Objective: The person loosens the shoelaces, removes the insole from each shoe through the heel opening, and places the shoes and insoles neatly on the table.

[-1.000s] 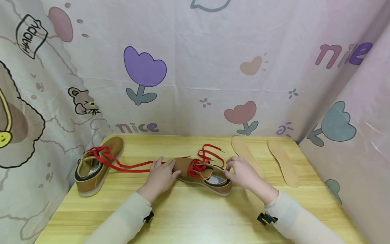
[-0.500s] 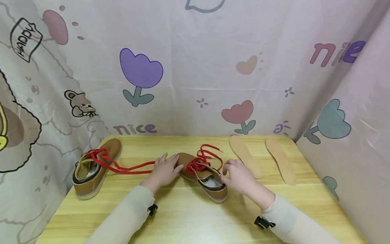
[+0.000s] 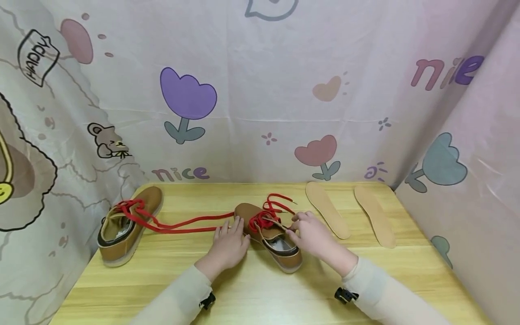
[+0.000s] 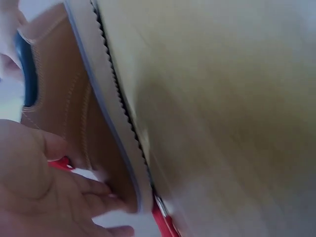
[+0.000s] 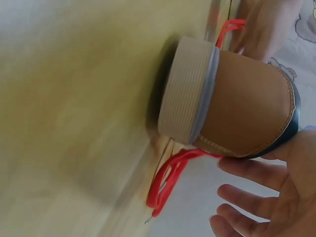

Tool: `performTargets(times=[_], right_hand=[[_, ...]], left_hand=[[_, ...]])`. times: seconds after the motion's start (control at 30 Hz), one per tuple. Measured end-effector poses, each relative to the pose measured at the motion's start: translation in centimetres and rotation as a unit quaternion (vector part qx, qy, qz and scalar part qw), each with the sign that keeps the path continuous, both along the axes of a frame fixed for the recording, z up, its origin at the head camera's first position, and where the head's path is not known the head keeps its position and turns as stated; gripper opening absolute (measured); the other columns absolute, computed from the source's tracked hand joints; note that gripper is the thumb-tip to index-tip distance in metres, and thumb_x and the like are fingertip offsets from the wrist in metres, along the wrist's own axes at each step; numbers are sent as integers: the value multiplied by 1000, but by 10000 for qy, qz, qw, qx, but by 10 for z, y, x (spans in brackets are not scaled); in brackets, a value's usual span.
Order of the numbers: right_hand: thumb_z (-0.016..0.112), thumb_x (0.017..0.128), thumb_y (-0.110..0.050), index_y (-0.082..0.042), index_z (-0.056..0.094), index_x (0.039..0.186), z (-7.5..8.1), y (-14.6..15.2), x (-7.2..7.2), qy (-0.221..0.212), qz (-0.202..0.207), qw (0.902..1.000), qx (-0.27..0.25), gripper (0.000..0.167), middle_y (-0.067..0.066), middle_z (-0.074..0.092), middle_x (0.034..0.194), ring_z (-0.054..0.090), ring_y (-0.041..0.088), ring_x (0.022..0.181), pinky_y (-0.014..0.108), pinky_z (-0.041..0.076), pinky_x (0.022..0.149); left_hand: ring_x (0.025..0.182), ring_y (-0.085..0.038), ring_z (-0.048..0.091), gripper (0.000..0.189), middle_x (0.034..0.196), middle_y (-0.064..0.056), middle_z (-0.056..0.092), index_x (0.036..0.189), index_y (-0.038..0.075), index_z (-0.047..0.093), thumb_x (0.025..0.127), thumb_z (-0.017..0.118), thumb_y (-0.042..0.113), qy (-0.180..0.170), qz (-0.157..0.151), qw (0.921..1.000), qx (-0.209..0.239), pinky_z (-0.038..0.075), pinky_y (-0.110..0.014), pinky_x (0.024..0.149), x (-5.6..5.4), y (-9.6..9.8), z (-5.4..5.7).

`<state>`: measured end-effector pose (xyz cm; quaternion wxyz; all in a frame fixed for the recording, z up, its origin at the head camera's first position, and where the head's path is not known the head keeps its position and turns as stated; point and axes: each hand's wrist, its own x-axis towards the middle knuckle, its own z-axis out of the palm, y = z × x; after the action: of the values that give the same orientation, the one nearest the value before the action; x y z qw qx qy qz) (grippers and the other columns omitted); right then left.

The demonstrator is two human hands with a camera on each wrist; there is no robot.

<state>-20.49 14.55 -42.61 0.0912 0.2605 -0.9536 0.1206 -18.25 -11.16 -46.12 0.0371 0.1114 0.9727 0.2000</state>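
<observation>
A brown lace-up shoe (image 3: 252,216) with red laces (image 3: 264,221) stands mid-table, its toe pointing away to the left and its heel toward me. My left hand (image 3: 229,243) rests against the left side of its toe, fingers stretched forward; the left wrist view shows these fingers (image 4: 101,200) along the brown upper, above the pale sole. With my right hand (image 3: 314,234) I pinch the right edge of the shoe's collar between thumb and forefinger. In the right wrist view the other fingers (image 5: 247,195) are spread beside the heel.
A matching brown shoe (image 3: 130,230) stands at the table's left; its long red laces (image 3: 183,225) run across to the middle. Two tan insoles (image 3: 327,210) lie at the back right. Printed curtains (image 3: 243,90) hang behind and on both sides of the wooden table (image 3: 252,298).
The middle shoe has swung round, its heel coming toward me. My left hand has shifted right and nearer along its side, and my right hand has moved left onto the collar.
</observation>
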Motion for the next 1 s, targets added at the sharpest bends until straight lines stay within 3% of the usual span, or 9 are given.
performTargets(times=[0.23, 0.37, 0.43, 0.6, 0.77, 1.0], right_hand=[[72, 91, -29, -11, 80, 83, -2, -14, 11, 205, 157, 9997, -20, 21, 8, 68, 109, 58, 28, 98, 41, 51, 87], [72, 91, -30, -13, 79, 78, 0, -19, 13, 303, 319, 9990, -72, 23, 8, 68, 108, 57, 29, 97, 41, 50, 87], [72, 91, -31, -13, 77, 74, 1, -21, 13, 285, 283, 9991, -123, 25, 9, 68, 110, 58, 29, 98, 41, 51, 87], [71, 92, -32, -15, 73, 67, 2, -21, 8, 222, 46, 9996, -179, 30, 9, 69, 113, 58, 28, 101, 40, 52, 86], [71, 92, -32, -15, 72, 65, 0, -23, 5, 42, 87, 9998, -192, 32, 9, 69, 112, 57, 29, 99, 41, 51, 84], [70, 93, -29, -14, 71, 65, 0, -27, 6, 50, 133, 9998, -147, 32, 10, 69, 110, 57, 31, 99, 43, 52, 86]], left_hand=[[149, -46, 15, 60, 163, -12, 27, 157, 4, 30, 102, 36, 28, 60, -333, 9994, 14, 11, -65, 117, -26, -9, -4], [149, -45, 16, 59, 161, -11, 32, 156, 5, 33, 102, 35, 26, -98, -565, 9982, 143, 10, -64, 118, -41, -14, 3], [149, -44, 16, 56, 159, -10, 36, 155, 6, 36, 103, 34, 25, -179, -562, 9979, 281, 10, -63, 118, -43, -16, 9], [149, -43, 19, 51, 153, -11, 45, 150, 4, 45, 107, 31, 26, -308, -256, 9967, 711, 10, -62, 119, -30, -17, 18], [148, -44, 21, 53, 151, -14, 47, 145, -1, 50, 109, 29, 33, -435, -311, 9928, 1073, 13, -62, 118, -12, -9, 19], [147, -46, 22, 68, 150, -18, 47, 144, -4, 50, 107, 32, 50, -347, -378, 9928, 1080, 15, -65, 116, -7, -1, 16]])
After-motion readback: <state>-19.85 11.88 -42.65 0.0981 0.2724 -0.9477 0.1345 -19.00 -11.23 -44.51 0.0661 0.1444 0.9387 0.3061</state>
